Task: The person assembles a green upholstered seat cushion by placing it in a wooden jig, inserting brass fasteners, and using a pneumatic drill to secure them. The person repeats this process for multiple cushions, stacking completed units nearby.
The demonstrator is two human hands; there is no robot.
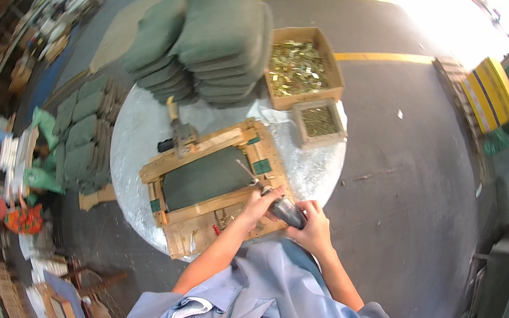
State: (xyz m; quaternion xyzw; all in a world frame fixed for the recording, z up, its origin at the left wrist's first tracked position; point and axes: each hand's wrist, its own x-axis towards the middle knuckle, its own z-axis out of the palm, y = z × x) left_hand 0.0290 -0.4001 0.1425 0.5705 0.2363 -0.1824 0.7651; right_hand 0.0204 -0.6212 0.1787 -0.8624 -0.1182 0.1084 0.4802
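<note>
Reaching up from lower edge with both forearms [212,257], angled inward. Gripping dark power tool [289,212] just lower right of frame centre: left hand [259,206] at front, right hand [315,228] at rear, fingers [273,195] curled against it. Pointing bit [246,170] to upper left, over green panel [207,179] in wooden framework [206,209]. On surface [130,153], upper centre: cardboard box [307,101] of brassy metal pieces [296,69]; just below, smaller box [324,142] of tiny ones.

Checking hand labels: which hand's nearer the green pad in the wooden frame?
Left. Left hand is right of the green pad; right hand is farther right. Both hold the dark tool.
</note>
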